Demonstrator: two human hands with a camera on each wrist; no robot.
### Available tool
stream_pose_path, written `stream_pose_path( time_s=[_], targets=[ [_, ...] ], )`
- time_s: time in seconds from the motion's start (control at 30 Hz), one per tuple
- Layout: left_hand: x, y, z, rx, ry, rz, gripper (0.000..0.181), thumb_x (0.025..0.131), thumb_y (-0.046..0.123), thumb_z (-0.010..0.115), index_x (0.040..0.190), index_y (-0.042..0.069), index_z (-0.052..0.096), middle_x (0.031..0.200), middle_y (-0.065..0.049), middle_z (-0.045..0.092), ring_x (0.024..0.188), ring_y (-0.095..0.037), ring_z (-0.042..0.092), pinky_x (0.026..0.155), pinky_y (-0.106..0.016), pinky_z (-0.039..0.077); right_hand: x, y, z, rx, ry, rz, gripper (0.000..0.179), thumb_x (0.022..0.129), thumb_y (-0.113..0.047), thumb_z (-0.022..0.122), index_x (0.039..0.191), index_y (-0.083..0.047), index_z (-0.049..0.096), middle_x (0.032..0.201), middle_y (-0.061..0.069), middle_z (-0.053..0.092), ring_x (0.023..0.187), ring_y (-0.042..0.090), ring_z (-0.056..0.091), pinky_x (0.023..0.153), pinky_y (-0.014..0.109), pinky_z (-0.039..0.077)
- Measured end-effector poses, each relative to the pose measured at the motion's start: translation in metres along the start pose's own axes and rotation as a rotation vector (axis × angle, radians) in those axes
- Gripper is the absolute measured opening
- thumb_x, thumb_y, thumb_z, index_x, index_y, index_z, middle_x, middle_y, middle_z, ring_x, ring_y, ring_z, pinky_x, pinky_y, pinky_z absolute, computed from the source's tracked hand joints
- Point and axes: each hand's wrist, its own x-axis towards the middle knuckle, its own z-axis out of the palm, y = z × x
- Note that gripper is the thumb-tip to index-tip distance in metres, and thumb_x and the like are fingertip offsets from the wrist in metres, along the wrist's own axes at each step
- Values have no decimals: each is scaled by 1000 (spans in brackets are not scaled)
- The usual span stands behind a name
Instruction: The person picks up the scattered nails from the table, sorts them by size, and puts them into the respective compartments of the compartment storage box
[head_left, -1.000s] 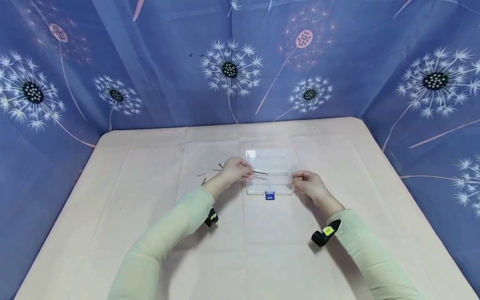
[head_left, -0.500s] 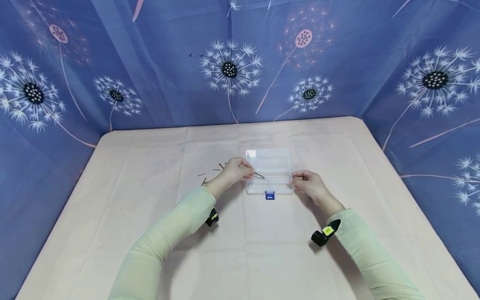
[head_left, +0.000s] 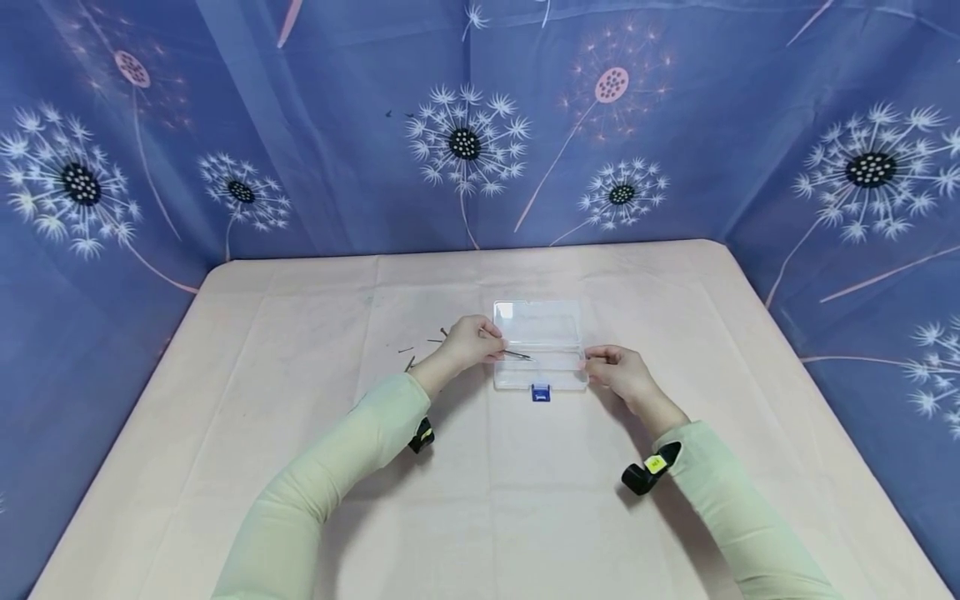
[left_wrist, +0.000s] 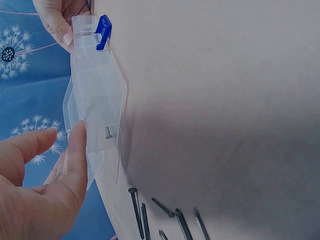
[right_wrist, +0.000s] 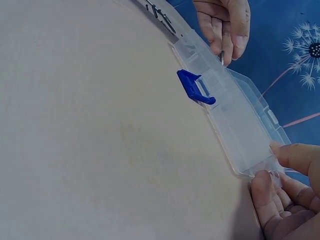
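A clear plastic box with a blue latch lies on the table, its lid folded back. Over its left end, my left hand holds a thin dark nail at the fingertips. The nail slants into the box, pointing right. Through the cloudy wall in the left wrist view, a short piece of a nail with its flat head shows. At the opposite end my right hand grips the box edge between thumb and fingers, clearest in the right wrist view.
Several loose nails lie on the table left of the box, partly behind the left forearm in the head view. A pale cloth covers the table. Blue dandelion-print curtains stand behind and at both sides.
The nail's tip has dropped towards the box floor; two separate dark lines there have merged into one. Both hands stay nearly in place. The head view has shifted slightly.
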Motion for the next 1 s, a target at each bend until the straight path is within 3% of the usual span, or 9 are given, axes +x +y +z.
stream_pose_path(
  time_s=[0.43,0.67,0.83,1.0],
  targets=[
    [-8,0,-15,37,-28,58,22,87,2,61,107,-7,57,99,-21,66,85,-30,69,77,-32,58,1,-1,2,-2,0,19,47,90,-11,59,129,12,48,115,18,63,74,-2,60,72,14,53],
    [-11,-6,-32,146,0,88,21,88,9,62,106,-1,59,104,-18,67,87,-25,66,77,-28,57,3,-7,-1,-45,-6,42,47,89,-10,60,128,13,49,104,9,67,69,-2,60,67,12,50],
    [-14,-10,-44,215,13,106,21,88,11,61,106,0,60,100,-16,68,87,-25,66,74,-27,55,3,-11,-1,-59,-19,52,46,90,-9,58,129,14,47,121,25,60,70,-4,60,70,11,50],
    [-18,-17,-55,281,26,127,21,88,11,62,105,0,61,99,-15,68,87,-25,65,72,-25,53,2,-13,-1,-6,-39,73,48,90,-7,58,130,16,44,112,18,62,70,-3,60,71,13,53]
  ],
)
